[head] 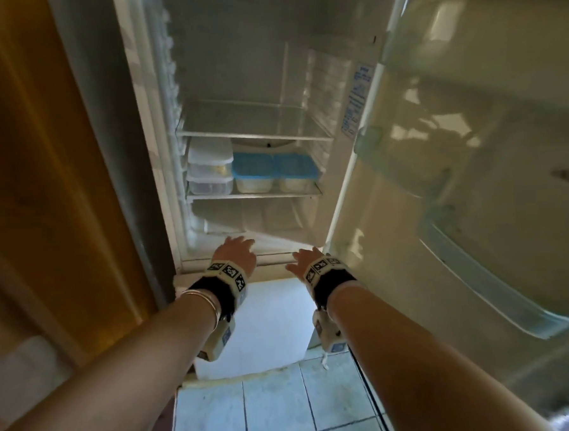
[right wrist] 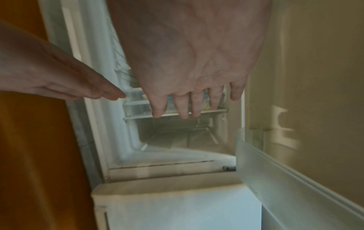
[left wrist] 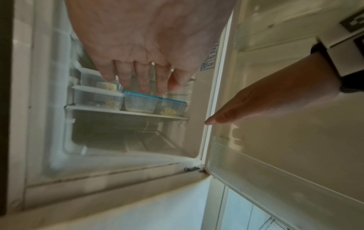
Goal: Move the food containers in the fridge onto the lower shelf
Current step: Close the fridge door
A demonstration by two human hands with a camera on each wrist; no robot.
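Inside the open fridge, two clear containers with white lids [head: 210, 168] [left wrist: 98, 96] are stacked at the left of a glass shelf [head: 254, 195]. Beside them stand two blue-lidded containers [head: 276, 171] [left wrist: 155, 103] [right wrist: 169, 98]. The glass shelf above [head: 254, 136] holds nothing. Both hands reach toward the fridge opening with straight fingers and hold nothing. My left hand [head: 235, 254] [left wrist: 141, 62] is in front of the bottom compartment [head: 244, 220]. My right hand [head: 303, 262] [right wrist: 193, 93] is level with it, near the door hinge side.
The fridge door [head: 455, 173] stands open at the right with a clear door bin [head: 498, 289] [right wrist: 275, 171]. An orange wooden surface [head: 26, 163] is at the left. A white lower compartment door [head: 259, 328] and tiled floor [head: 270, 410] lie below the hands.
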